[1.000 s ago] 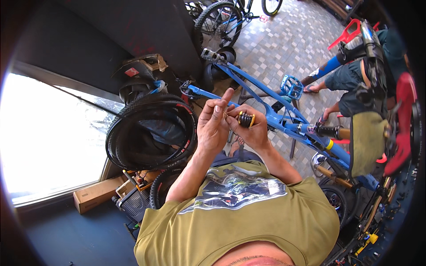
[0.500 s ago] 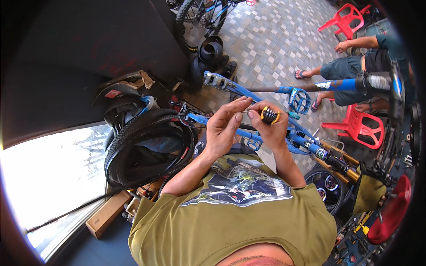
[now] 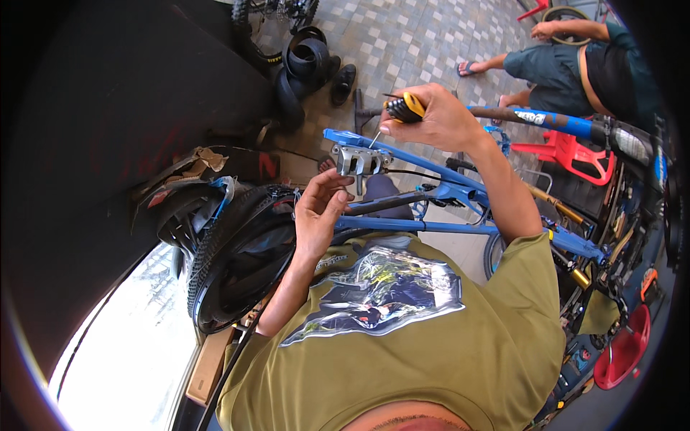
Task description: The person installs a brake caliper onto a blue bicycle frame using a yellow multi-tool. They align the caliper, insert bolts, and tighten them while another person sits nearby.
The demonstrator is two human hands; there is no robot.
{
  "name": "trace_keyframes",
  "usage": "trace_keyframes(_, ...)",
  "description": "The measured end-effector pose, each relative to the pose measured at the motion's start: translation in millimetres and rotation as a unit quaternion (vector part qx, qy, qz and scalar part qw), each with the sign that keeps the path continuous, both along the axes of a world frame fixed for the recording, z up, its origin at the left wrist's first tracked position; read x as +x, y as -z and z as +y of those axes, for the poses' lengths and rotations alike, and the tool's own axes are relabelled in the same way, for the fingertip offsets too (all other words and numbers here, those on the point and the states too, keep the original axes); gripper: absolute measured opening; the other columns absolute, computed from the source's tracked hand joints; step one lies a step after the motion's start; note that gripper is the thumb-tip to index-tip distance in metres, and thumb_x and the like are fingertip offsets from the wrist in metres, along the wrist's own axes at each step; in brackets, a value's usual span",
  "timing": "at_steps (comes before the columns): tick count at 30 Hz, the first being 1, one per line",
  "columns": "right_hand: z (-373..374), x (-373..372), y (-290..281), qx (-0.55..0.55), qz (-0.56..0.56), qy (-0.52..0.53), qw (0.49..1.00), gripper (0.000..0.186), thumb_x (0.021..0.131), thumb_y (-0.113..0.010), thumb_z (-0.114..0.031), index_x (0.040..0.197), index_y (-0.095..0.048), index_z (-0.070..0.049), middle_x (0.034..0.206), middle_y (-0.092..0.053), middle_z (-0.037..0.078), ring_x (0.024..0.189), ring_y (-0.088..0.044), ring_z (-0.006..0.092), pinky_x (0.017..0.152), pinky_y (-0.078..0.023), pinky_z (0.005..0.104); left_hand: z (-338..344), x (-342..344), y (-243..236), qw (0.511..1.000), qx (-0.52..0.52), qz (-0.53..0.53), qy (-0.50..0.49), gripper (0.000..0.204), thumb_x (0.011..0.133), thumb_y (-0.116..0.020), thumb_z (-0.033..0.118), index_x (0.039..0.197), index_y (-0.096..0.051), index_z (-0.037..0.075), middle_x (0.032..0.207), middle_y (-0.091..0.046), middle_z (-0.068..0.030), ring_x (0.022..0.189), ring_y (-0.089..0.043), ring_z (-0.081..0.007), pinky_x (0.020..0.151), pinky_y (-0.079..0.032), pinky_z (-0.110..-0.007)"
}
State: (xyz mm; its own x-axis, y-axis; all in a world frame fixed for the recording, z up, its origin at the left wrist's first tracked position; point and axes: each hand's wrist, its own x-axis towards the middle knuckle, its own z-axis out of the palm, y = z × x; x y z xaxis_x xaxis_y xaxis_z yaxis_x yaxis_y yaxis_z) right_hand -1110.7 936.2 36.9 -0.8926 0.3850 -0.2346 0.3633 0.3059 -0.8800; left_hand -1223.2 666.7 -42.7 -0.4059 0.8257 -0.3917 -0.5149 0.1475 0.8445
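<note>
My right hand (image 3: 438, 118) grips a folding hex key set (image 3: 405, 108) with a yellow and black body. One thin key points down from it, its tip at or just before a silver brake caliper (image 3: 359, 161). The caliper sits by the end of a blue bicycle frame (image 3: 438, 172), and a black hose runs from its right side. Just below the caliper is my left hand (image 3: 316, 212), its fingers loosely curled and the thumb apart from them. Whether its fingertips touch the caliper I cannot tell.
Black tyres (image 3: 241, 251) are heaped at the left, near a cardboard box (image 3: 208, 366). A person in dark shorts (image 3: 550, 68) stands at the far right by a red plastic chair (image 3: 575, 158). Black shoes (image 3: 343, 85) lie on the tiled floor. Tools line the right side.
My hands have parted. The right one has brought the hex key set over to the caliper, while the left has dropped down and left. My view has shifted, bringing the caliper into sight.
</note>
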Motion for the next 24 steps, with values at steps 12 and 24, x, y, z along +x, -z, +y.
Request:
trace_keyframes(12, 27.3, -21.2, 31.0, -0.168, -0.018, -0.086, 0.982, 0.017, 0.082, -0.083, -0.007, 0.088, -0.069, -0.002, 0.082, -0.071, 0.002, 0.075, -0.063, 0.0093, 0.071, -0.052, 0.0265, 4.2, 8.5, 15.7, 0.981, 0.012, -0.192, -0.038, 0.066, 0.085, -0.083, 0.027, 0.139, -0.051, 0.004, 0.124, -0.064, -0.0112, 0.104, -0.064, -0.0227, 0.086, -0.054, -0.037)
trace_keyframes(24, 27.3, -22.7, 65.7, -0.195, 0.110, -0.156, 0.962, 0.022, 0.073, -0.083, -0.004, 0.092, -0.072, -0.004, 0.087, -0.072, 0.007, 0.079, -0.071, 0.0220, 0.071, -0.054, 0.0323, 5.7, 28.2, -0.5, 0.975, -0.092, -0.164, -0.121, 0.075, 0.074, -0.092, 0.026, 0.132, -0.047, 0.008, 0.128, -0.062, -0.0081, 0.120, -0.061, -0.0200, 0.106, -0.047, -0.037)
